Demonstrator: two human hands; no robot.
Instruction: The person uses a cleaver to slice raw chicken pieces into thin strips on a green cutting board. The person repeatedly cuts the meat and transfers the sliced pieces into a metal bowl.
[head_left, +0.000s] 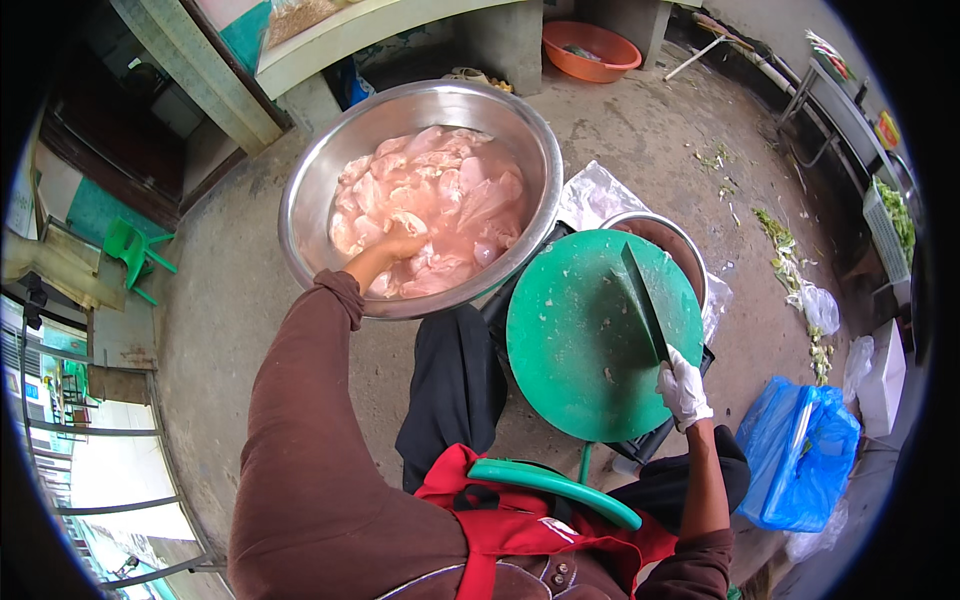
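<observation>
My left hand (407, 241), bare, reaches into a wide metal basin (424, 96) of raw poultry pieces (472, 199) in cloudy pinkish liquid. Its fingers lie among the pieces and are partly hidden, so a grip cannot be told. A white glove covers my right hand (684, 384), which is closed around the handle of a large knife (643, 300). The blade lies over a round green cutting board (570, 337), pointing away from me. Small scraps stick to the board. Behind the board's far right edge, a metal pot (694, 251) shows in part.
A green plastic piece (555, 487) lies across my red apron. On the right stands a container lined with a blue plastic bag (799, 450), near vegetable scraps (784, 262) on the floor. An orange basin (592, 67) sits at the back, a green chair (129, 251) at the left.
</observation>
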